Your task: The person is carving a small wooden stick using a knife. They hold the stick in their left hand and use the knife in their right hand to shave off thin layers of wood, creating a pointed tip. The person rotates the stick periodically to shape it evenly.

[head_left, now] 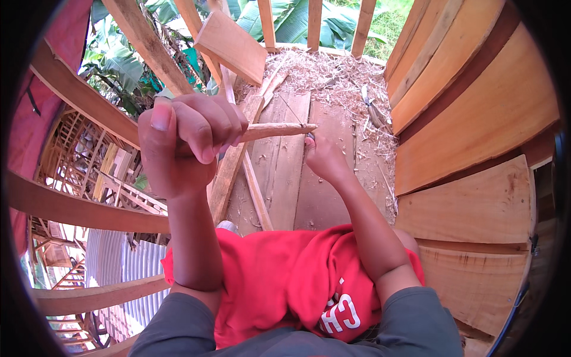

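My left hand (pixel 187 134) is raised at the left, fingers closed around a tapered wooden stick (pixel 279 130) that points to the right. Its narrow end has a dark band near the tip. From there a thin dark strand (pixel 292 109) slants up and to the left. Just below the tip, my right hand (pixel 326 157) is closed, with a small dark, shiny bit showing at its fingers. What it grips is mostly hidden behind the hand.
Wood shavings (pixel 333 74) cover the far end of the plank floor (pixel 324 196). A board (pixel 232 46) leans at the far left beside long wooden strips (pixel 257 190). Slatted planks (pixel 470 196) wall the right; open rails (pixel 89 205) run along the left. Red cloth (pixel 279 268) covers my lap.
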Demonstrator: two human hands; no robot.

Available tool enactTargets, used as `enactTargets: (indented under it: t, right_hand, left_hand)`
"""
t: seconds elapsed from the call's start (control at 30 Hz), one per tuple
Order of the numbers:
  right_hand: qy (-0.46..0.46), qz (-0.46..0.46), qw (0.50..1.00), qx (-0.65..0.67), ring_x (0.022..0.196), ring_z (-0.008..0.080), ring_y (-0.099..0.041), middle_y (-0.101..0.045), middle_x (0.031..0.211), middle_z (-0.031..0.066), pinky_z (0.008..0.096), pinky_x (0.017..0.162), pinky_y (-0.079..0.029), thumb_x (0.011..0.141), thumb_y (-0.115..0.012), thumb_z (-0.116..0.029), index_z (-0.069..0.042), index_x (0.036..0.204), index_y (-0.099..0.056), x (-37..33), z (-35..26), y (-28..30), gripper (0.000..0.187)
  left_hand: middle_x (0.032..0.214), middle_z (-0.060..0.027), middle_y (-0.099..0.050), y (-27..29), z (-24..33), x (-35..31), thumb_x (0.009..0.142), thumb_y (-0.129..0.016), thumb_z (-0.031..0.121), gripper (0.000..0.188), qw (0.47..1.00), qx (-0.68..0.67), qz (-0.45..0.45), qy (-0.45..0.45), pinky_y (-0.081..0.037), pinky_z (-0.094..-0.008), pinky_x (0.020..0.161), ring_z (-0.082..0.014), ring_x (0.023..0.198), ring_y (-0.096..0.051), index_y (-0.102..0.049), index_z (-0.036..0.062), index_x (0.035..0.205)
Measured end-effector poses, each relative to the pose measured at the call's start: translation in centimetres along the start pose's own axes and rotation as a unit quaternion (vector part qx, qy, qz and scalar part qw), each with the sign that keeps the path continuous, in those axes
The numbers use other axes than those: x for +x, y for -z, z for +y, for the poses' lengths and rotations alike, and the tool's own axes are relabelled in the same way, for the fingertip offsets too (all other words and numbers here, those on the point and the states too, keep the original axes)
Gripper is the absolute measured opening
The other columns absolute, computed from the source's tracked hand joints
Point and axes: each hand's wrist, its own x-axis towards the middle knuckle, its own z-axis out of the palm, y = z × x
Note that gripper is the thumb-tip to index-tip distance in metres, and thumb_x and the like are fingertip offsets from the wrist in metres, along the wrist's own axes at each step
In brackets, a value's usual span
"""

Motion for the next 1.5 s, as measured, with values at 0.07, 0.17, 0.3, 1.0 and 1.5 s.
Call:
enactTargets:
  t: [0.07, 0.17, 0.3, 1.0, 1.5]
  right_hand:
    - [0.032, -0.011, 0.999, 0.037, 0.082, 0.0455, -0.063, -0.064, 0.083, 0.0290, 0.0546, 0.074, -0.048, 0.101, -0.042, -0.025, 0.002, 0.096, -0.055, -0.2, -1.9, 0.5, 0.031]
    - [0.058, -0.003, 0.995, 0.087, 0.082, 0.0460, -0.063, -0.064, 0.082, 0.0294, 0.0547, 0.074, -0.047, 0.100, -0.044, -0.024, 0.003, 0.096, -0.054, -1.1, -3.0, 1.0, 0.029]
    - [0.021, 0.006, 0.997, 0.068, 0.076, 0.0471, -0.062, -0.063, 0.075, 0.0266, 0.0546, 0.069, -0.047, 0.099, -0.047, -0.024, 0.001, 0.092, -0.053, 0.0, -0.3, -0.3, 0.026]
    - [0.096, 0.071, 0.987, 0.106, 0.074, 0.0461, -0.064, -0.064, 0.075, 0.0261, 0.0551, 0.066, -0.049, 0.098, -0.048, -0.025, 0.001, 0.088, -0.054, -0.7, -2.0, -0.8, 0.028]
    - [0.018, 0.062, 0.996, 0.061, 0.077, 0.0466, -0.065, -0.064, 0.077, 0.0285, 0.0544, 0.067, -0.051, 0.099, -0.047, -0.023, 0.003, 0.093, -0.053, -0.5, -1.9, -1.2, 0.028]
  left_hand:
    - [0.063, -0.0025, -0.041, 0.4, 0.1, 0.1, 0.106, -0.019, 0.029, 0.050, 1.000, 0.010, -0.007, 0.000, -0.037, -0.0339, 0.059, -0.0161, 0.058, -0.038, -0.042, 0.0133, 0.064]
    - [0.062, -0.0026, -0.041, 0.3, 0.1, -0.1, 0.106, -0.019, 0.028, 0.050, 1.000, 0.009, 0.017, 0.004, -0.037, -0.0338, 0.059, -0.0162, 0.058, -0.039, -0.042, 0.0131, 0.064]
    - [0.062, -0.0024, -0.040, 0.7, 0.1, -0.2, 0.105, -0.019, 0.028, 0.050, 0.999, -0.014, 0.039, 0.004, -0.036, -0.0339, 0.060, -0.0161, 0.058, -0.038, -0.042, 0.0133, 0.064]
    - [0.063, -0.0063, -0.043, 1.6, -0.9, -0.4, 0.105, -0.022, 0.030, 0.049, 0.995, -0.037, 0.096, -0.002, -0.041, -0.0362, 0.060, -0.0188, 0.058, -0.041, -0.042, 0.0085, 0.066]
    - [0.060, -0.0089, -0.045, 0.8, -1.0, -0.1, 0.106, -0.023, 0.028, 0.050, 0.993, -0.027, 0.116, -0.019, -0.042, -0.0367, 0.057, -0.0195, 0.055, -0.043, -0.043, 0.0065, 0.065]
